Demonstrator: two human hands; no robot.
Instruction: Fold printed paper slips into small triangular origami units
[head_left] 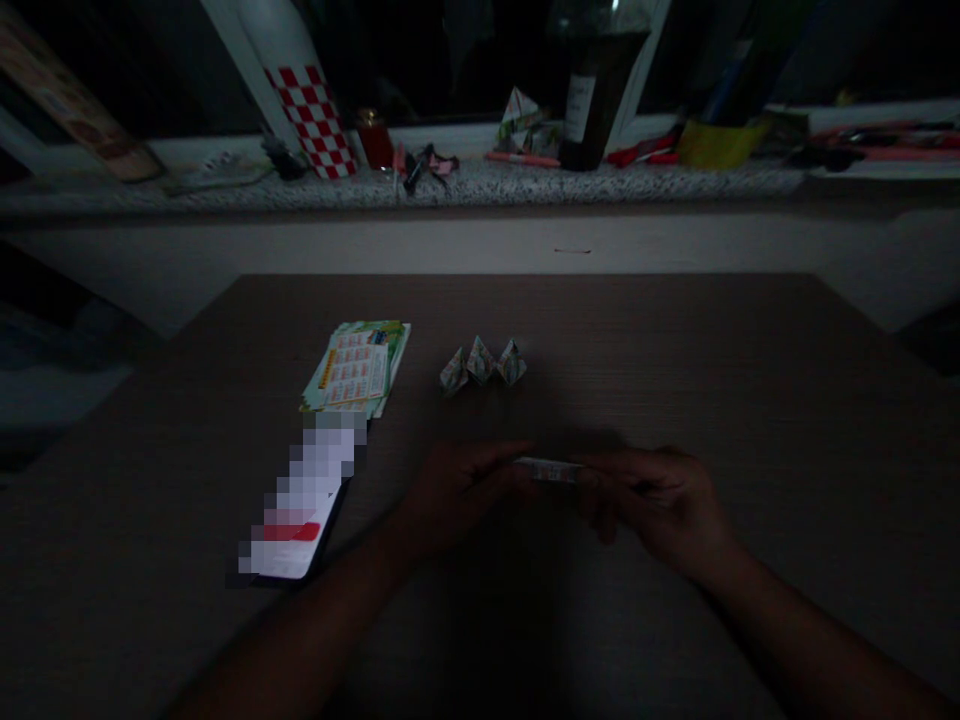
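A small folded piece of printed paper (pixel 551 470) is pinched between my two hands, low over the wooden table. My left hand (pixel 457 490) grips its left end with thumb and fingers. At the right end, the fingers of my right hand (pixel 664 500) are closed on the same paper. Dim light hides the fingertips and most of the folds. Just beyond my hands, three small pointed folded paper pieces (pixel 481 362) stand in a row. To the left lies a stack of printed paper sheets (pixel 354 370), green-edged with red and white grids.
Below the stack, a lit phone (pixel 300 510) lies on the table (pixel 712 360). Behind the table, a speckled stone sill (pixel 465 185) carries a red-and-white checkered bottle (pixel 311 115), a dark labelled bottle (pixel 589 110), a small red jar (pixel 375 140) and a yellow container (pixel 720 143).
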